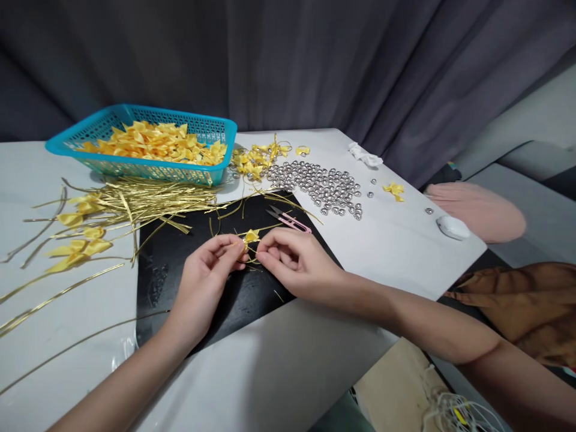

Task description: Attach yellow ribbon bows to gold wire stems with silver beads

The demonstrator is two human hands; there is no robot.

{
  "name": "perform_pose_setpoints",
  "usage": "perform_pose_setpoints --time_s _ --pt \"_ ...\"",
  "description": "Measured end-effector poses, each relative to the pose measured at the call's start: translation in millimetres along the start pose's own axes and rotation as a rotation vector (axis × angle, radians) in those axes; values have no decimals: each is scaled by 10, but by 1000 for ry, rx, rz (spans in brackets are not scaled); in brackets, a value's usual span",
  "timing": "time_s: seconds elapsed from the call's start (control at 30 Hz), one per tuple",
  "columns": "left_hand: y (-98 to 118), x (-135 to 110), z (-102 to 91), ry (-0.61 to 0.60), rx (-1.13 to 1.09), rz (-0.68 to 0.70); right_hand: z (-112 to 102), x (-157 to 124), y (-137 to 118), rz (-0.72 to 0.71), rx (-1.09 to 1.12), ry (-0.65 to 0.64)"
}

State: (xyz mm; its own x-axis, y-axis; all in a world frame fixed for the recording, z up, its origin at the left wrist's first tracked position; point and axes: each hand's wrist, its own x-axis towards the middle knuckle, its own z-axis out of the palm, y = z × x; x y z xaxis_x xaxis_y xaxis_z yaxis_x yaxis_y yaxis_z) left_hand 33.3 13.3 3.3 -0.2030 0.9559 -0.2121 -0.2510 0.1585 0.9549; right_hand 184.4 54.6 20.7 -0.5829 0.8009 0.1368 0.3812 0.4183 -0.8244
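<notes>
Over a black mat (166, 324), my left hand (209, 267) pinches a small yellow ribbon bow (252, 236) between thumb and fingers. Close beside it, my right hand (301, 258) is closed on a thin gold cord (252, 260) that runs from the bow. Just behind my right hand lie pink-handled thread snips (290, 220). A bundle of gold cords (153, 201) reaches onto the mat's back left corner. Fingers partly cover the bow's underside.
A blue basket (231, 135) full of yellow ribbon bows (157, 144) stands at the back left. Silver heart-shaped beads (321, 183) are heaped at the back right, near finished-looking bows with cords (258, 159). A white computer mouse (452, 228) sits by the table's right edge.
</notes>
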Motion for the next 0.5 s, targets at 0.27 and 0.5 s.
perform_pose_setpoints --time_s 0.27,0.5 --pt "7 -12 51 11 237 87 -224 65 -82 -81 -73 -112" --pt "-32 -55 74 -98 355 85 -307 110 6 -307 -282 -78"
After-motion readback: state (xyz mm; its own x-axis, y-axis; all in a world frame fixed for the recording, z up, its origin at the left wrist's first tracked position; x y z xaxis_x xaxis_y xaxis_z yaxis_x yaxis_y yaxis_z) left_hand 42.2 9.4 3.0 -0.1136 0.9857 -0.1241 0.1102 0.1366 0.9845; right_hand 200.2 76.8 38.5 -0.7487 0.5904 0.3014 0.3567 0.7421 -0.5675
